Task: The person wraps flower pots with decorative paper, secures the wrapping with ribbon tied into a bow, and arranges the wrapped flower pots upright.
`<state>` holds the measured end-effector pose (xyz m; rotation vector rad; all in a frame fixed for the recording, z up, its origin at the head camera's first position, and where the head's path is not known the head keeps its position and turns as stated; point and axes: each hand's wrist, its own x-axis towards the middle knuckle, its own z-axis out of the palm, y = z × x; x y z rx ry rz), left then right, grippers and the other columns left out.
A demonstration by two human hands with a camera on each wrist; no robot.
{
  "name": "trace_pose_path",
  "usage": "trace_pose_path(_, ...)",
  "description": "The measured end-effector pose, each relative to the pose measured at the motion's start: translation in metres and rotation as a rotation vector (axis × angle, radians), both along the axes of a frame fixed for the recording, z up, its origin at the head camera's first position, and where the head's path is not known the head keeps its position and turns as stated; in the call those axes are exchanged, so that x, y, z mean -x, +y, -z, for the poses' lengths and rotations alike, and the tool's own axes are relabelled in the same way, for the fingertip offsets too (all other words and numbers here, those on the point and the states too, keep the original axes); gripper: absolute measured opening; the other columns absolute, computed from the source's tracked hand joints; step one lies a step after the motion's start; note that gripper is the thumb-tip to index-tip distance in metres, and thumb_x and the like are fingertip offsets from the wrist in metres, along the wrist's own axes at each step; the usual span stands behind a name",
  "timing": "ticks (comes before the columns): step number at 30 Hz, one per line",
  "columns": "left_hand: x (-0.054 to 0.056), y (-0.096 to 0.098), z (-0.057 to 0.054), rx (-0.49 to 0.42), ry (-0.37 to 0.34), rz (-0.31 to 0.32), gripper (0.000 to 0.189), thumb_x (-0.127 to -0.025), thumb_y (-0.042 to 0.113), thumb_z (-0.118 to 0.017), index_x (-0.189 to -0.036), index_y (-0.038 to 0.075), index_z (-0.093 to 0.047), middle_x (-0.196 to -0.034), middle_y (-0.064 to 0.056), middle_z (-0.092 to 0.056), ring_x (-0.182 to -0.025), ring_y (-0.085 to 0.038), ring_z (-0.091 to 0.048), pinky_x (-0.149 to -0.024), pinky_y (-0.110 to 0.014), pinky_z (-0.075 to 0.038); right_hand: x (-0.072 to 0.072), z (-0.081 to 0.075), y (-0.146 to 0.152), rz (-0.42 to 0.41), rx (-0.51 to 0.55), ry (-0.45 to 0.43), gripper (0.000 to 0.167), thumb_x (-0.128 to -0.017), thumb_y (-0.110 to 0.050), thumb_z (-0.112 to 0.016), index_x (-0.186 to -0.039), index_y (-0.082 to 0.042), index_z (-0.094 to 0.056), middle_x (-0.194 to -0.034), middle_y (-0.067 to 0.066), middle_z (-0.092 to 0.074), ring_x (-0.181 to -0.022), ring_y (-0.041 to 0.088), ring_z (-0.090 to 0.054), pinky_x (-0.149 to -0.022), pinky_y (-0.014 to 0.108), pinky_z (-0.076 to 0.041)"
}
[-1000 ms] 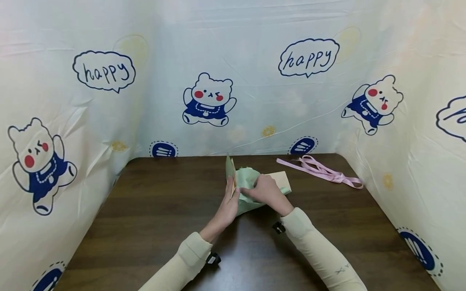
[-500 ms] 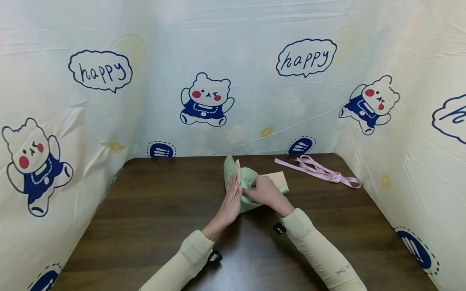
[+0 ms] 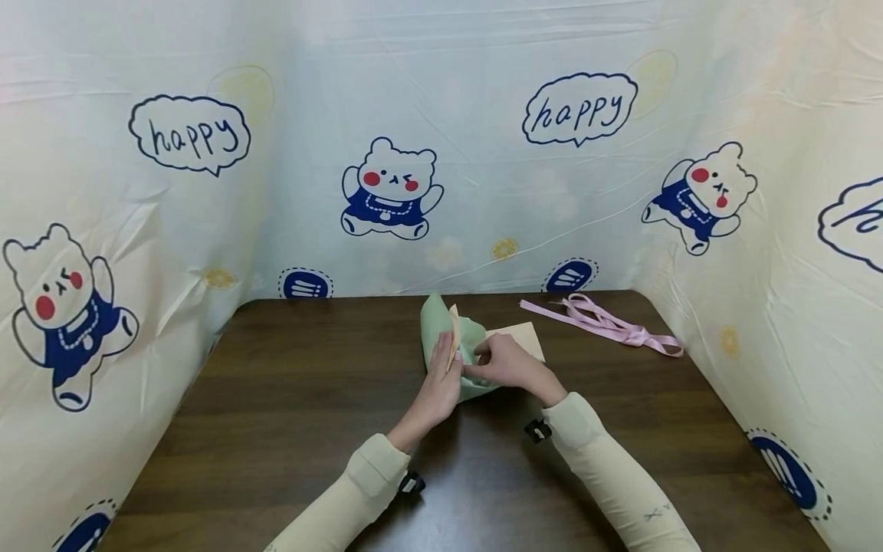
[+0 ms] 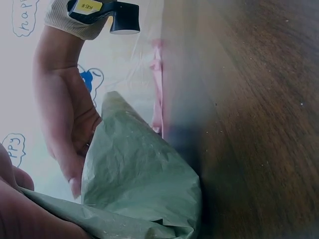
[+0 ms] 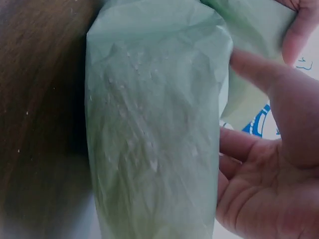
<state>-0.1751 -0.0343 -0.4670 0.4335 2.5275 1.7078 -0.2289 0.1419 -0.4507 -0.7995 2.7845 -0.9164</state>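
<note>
A sheet of green wrapping paper (image 3: 434,326), pale peach on its other face, is bent up into a folded bundle at the far middle of the table. My left hand (image 3: 438,379) holds the upright flap, fingers along its outer side and thumb on the inner side. Curled fingers of my right hand (image 3: 510,360) grip the paper's right part, with the thumb reaching toward my left thumb. In the right wrist view, the thumb and fingers of the right hand (image 5: 269,164) lie at the edge of the crumpled green paper (image 5: 154,119). What the bundle contains is hidden.
A pale peach flap (image 3: 527,337) sticks out behind my right hand. Farther right lies a looped pink ribbon (image 3: 621,330) near the back edge of the brown wooden table (image 3: 276,429). A printed curtain (image 3: 483,92) encloses the back and sides.
The upright flap has turned to show more of its green face. My left hand has shifted slightly right with it, and my right hand's fingers have moved a little while staying on the paper.
</note>
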Motion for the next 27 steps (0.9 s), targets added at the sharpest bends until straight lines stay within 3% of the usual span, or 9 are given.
trace_pose_path(7,0.004,0.003,0.005,0.066,0.049,0.013,0.057,-0.112,0.025,-0.030,-0.162,0.003,-0.016,-0.171,-0.015,-0.007,-0.157,-0.038,0.002,-0.123,-0.061,-0.009,0.001,0.002,0.008,-0.095,0.029,-0.008,0.030,-0.084,-0.028,-0.083,-0.087,0.000,-0.073,-0.076,0.008,-0.071,-0.069,0.015,-0.065,-0.064,0.024,-0.053)
trace_pose_path(12,0.006,0.003,0.003,0.131,0.074,0.061,0.056,-0.112,0.028,-0.029,-0.160,0.000,-0.023,-0.169,-0.015,-0.014,-0.156,-0.041,0.002,-0.124,-0.060,-0.005,0.004,0.011,0.011,-0.113,0.069,-0.030,0.024,-0.085,-0.027,-0.083,-0.091,-0.005,-0.075,-0.075,0.007,-0.071,-0.068,0.021,-0.065,-0.060,0.024,-0.051)
trace_pose_path(17,0.010,0.001,0.000,0.209,0.063,0.147,0.069,-0.111,0.047,-0.021,-0.160,-0.001,-0.018,-0.169,-0.017,-0.007,-0.156,-0.039,0.007,-0.124,-0.058,-0.001,0.003,0.013,0.015,-0.128,0.103,-0.034,0.020,-0.085,-0.025,-0.082,-0.095,-0.008,-0.077,-0.078,0.002,-0.073,-0.070,0.018,-0.067,-0.063,0.022,-0.053)
trace_pose_path(20,0.012,-0.001,-0.001,0.174,0.011,0.176,0.079,-0.107,0.060,-0.013,-0.161,0.002,-0.017,-0.170,-0.015,-0.006,-0.157,-0.037,0.007,-0.124,-0.059,-0.001,0.003,0.013,0.019,-0.154,0.099,-0.033,0.019,-0.086,-0.026,-0.082,-0.095,-0.009,-0.077,-0.082,0.002,-0.074,-0.073,0.013,-0.068,-0.068,0.022,-0.055)
trace_pose_path(24,0.016,-0.008,-0.003,0.087,-0.069,0.156,0.073,-0.107,0.058,-0.008,-0.160,0.012,-0.029,-0.171,-0.006,-0.014,-0.157,-0.033,-0.003,-0.123,-0.060,-0.009,0.004,0.013,0.024,-0.177,0.090,-0.058,0.023,-0.088,-0.025,-0.081,-0.102,-0.008,-0.076,-0.089,0.003,-0.075,-0.078,0.011,-0.069,-0.074,0.023,-0.057)
trace_pose_path(27,0.022,-0.012,-0.004,0.145,0.000,0.154,0.061,-0.112,0.042,-0.012,-0.156,0.010,-0.042,-0.167,-0.008,-0.028,-0.153,-0.033,-0.020,-0.121,-0.058,-0.020,0.006,0.014,0.027,-0.181,0.092,-0.077,0.026,-0.088,-0.024,-0.080,-0.108,-0.006,-0.076,-0.094,0.004,-0.076,-0.081,0.013,-0.071,-0.077,0.024,-0.057)
